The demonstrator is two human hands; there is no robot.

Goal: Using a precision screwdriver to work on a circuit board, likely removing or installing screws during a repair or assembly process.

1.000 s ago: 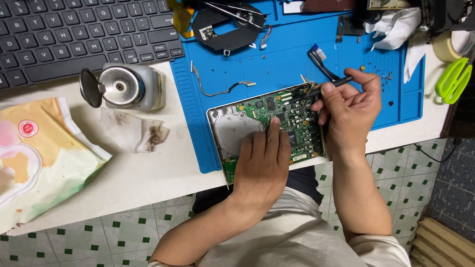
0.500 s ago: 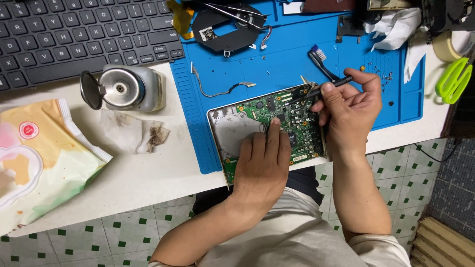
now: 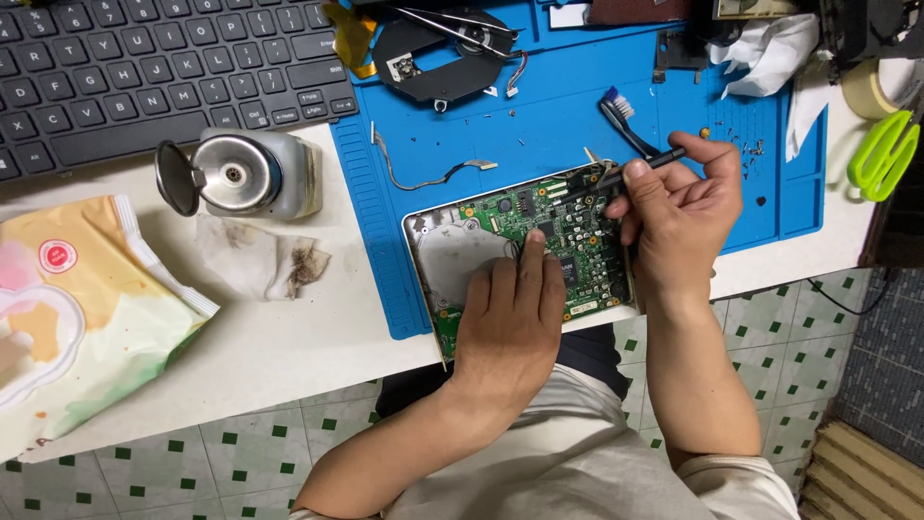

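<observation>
Pressing flat green circuit board (image 3: 568, 236), left hand (image 3: 510, 313), right hand (image 3: 679, 207) gripping thin black tool (image 3: 630, 169)

One soft package on the desk

A flat pastel pouch (image 3: 82, 308), yellow, pink and green with a round red label (image 3: 59, 256), lies well left of the left grip (image 3: 510, 318).

Evenly, brightly lit from above; soft shadows beneath hands; mild glare on metal dispenser (image 3: 239, 175); top-right corner perhaps underexposed.

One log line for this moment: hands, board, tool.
left hand: flat on circuit board | right hand: holding black tool, tip at board | blue mat underneath
</observation>
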